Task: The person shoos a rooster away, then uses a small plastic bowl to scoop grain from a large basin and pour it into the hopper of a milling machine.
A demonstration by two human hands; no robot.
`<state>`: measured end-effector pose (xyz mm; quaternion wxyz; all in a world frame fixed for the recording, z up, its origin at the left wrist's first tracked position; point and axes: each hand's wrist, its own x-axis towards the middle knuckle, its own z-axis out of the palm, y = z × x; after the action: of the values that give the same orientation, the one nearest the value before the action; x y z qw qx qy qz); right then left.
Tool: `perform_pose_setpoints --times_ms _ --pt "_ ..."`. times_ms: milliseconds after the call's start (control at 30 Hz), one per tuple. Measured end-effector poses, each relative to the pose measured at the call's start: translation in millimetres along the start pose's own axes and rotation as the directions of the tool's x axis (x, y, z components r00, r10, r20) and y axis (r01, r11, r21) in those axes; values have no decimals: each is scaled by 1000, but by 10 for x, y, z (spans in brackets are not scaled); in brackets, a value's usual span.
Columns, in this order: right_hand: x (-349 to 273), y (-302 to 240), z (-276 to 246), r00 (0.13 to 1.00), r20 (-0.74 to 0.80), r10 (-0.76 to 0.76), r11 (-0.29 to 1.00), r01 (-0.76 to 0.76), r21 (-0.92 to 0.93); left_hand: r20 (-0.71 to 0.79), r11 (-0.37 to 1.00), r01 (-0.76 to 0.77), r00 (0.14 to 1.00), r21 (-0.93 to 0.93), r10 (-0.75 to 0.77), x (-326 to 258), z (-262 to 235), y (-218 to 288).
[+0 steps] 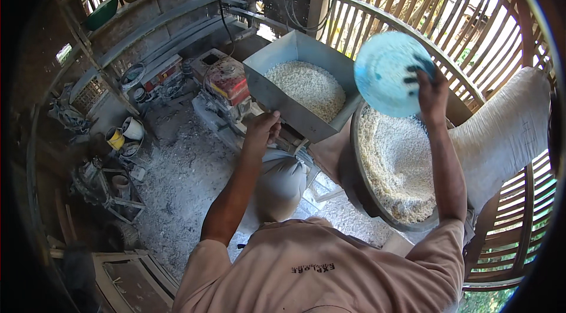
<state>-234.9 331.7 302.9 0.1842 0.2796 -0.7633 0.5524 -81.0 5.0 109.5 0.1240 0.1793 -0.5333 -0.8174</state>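
Observation:
My right hand [433, 92] grips a translucent light-blue plastic bowl [380, 71], slightly smeared by motion; the fingers show dark through its side. The bowl is raised over the far rim of a large dark round tub [349, 180], which holds a heap of whitish coarse grain [392, 162] with a hollow in it. To the left stands a grey metal hopper [265, 92], wide at the top, with similar grain [306, 86] inside. My left hand [263, 131] is at the hopper's near lower side, fingers curled; what they close on is hidden.
A red and yellow machine [227, 80] stands behind the hopper, and a tied pale sack [280, 180] beneath it. A long whitish cloth sleeve [501, 130] hangs at right beside the slatted wall. Buckets [132, 128] and a wooden frame [121, 195] stand on the dusty floor at left.

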Motion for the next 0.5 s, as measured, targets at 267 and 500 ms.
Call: perform_pose_setpoints --times_ms 267,500 --pt "-864 454 -889 977 -140 158 963 -184 -198 -62 997 22 998 -74 -26 27 69 22" --pt "-1287 864 -1088 908 -234 346 784 -417 -459 -100 999 10 995 -38 -14 -46 100 84"
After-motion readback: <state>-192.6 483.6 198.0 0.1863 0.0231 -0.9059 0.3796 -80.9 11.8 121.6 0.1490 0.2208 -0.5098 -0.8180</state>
